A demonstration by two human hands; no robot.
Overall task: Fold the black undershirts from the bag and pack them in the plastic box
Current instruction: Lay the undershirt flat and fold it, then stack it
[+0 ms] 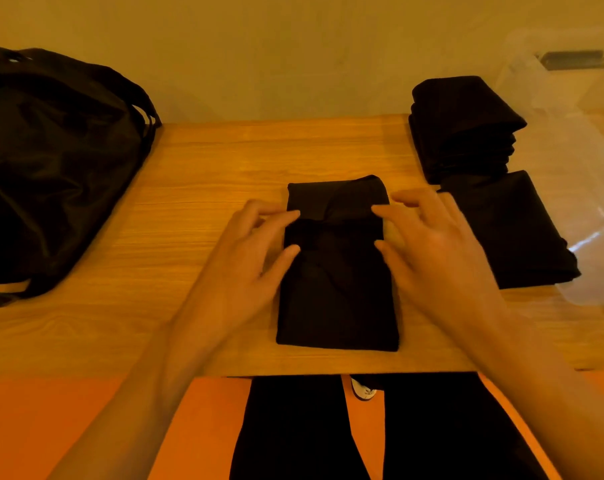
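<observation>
A black undershirt point(337, 289), folded into a narrow rectangle, lies at the middle of the wooden table point(196, 174) near its front edge. My left hand point(245, 258) rests at its left edge, fingertips and thumb touching the cloth. My right hand point(435, 247) mirrors it on the right edge, fingers spread and fairly straight. A stack of folded black undershirts point(463, 129) stands at the back right, with another folded one point(511, 230) lying in front of it. The black bag point(54, 161) sits at the left. The clear plastic box point(577, 109) is at the far right.
A pale wall runs behind the table. Below the table's front edge I see an orange floor point(51, 420), my dark trouser legs and a white shoe point(362, 389). Bare wood lies between the bag and the folded shirt.
</observation>
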